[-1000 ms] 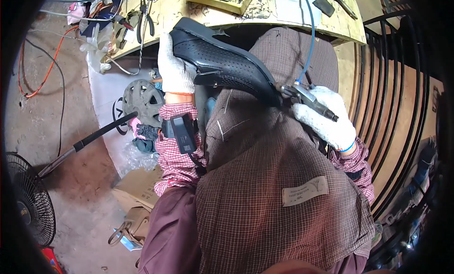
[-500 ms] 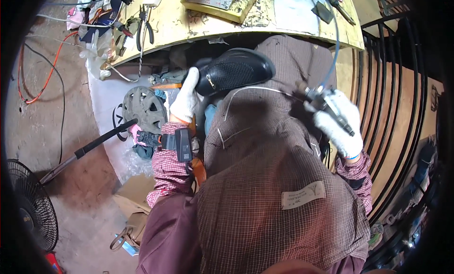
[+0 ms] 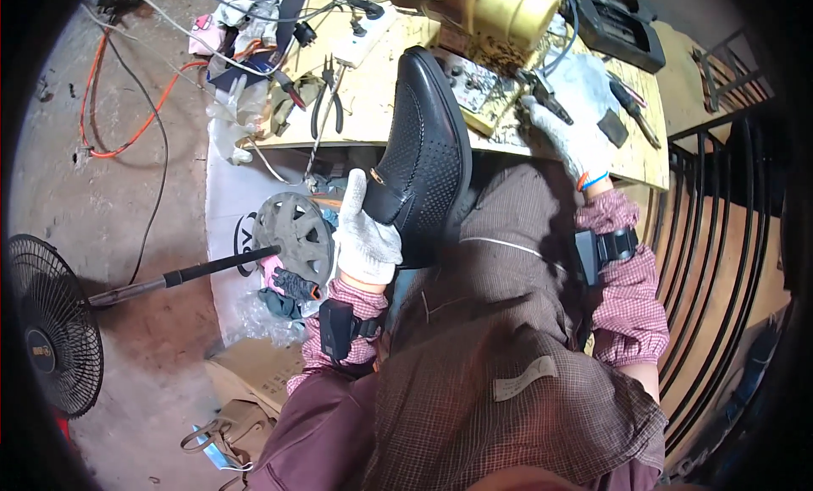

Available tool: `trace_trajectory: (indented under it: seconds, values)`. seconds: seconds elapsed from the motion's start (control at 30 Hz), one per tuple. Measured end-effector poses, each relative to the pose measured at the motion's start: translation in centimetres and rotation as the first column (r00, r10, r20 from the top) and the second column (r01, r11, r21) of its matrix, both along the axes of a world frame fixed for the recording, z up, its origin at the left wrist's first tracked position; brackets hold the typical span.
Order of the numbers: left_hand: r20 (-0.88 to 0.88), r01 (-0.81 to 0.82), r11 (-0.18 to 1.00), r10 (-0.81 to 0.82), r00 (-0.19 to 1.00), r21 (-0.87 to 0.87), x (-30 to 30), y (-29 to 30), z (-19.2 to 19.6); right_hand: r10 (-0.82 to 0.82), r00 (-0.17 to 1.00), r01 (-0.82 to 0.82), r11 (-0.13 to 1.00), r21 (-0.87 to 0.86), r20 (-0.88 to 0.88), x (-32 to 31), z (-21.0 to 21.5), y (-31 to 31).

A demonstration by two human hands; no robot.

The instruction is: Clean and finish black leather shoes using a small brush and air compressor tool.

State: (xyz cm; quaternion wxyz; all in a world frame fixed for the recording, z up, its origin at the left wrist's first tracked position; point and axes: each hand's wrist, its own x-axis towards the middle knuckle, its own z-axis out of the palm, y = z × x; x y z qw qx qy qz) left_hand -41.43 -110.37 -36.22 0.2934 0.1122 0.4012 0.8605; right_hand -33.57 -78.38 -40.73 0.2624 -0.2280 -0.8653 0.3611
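Cluttered workbench [image 3: 381, 110] at 12 o'clock; black shoe [image 3: 423, 152] clasped by left hand [image 3: 366, 237], pliers [image 3: 546, 102] gripped by right hand [image 3: 576, 135] (slip risk: gloved hold at heel only).

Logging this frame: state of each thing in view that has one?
left hand: gloved, gripping the black shoe at its opening
black shoe: held up, toe pointing at the bench
right hand: gloved, holding a dark tool on the bench
dark tool: in the right hand's grip
pliers: lying on the bench, untouched
floor fan: lying on the floor; cannot tell if running
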Motion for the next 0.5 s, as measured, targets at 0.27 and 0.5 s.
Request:
trace_trajectory:
  seconds: [0.27,0.5]
  values:
    - [0.439,-0.107,0.985,0.038,0.897,0.133,-2.3,3.0,1.9,-0.068,0.998,0.063,0.979,-0.196,-0.017,7.7,2.0,-5.0]
    - [-0.732,-0.652,0.416,-0.596,0.331,-0.634,-2.8,1.8,0.9,0.101,0.968,-0.14,0.977,0.158,0.23,12.4,6.7,-11.0]
